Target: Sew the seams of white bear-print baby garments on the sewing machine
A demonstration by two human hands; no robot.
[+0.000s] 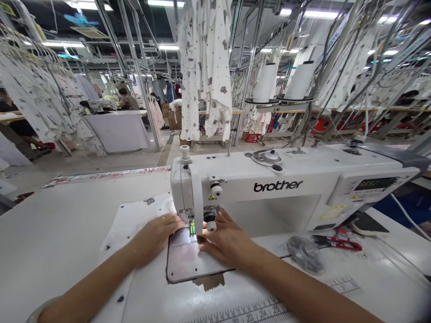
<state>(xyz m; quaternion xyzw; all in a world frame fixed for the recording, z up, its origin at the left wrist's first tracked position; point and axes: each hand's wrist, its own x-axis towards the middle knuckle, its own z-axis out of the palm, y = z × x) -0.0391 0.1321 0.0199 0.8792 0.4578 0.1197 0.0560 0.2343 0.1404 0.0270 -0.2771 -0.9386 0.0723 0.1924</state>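
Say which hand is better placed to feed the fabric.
Probably left: the left hand lies flat on the printed fabric beside the presser foot; the right hand rests on the needle plate.

On the white counter, to our right, we see a pair of red-handled scissors lying flat. Just beside them, on the left, lies a round grey metal disc. A printed ruler strip runs along the counter's near edge. Further back, two tall white thread cones stand upright on dark round plates. Long white garments printed with small grey figures hang from overhead rails. At the left we see a table draped in pale cloth, with a seated person behind it.
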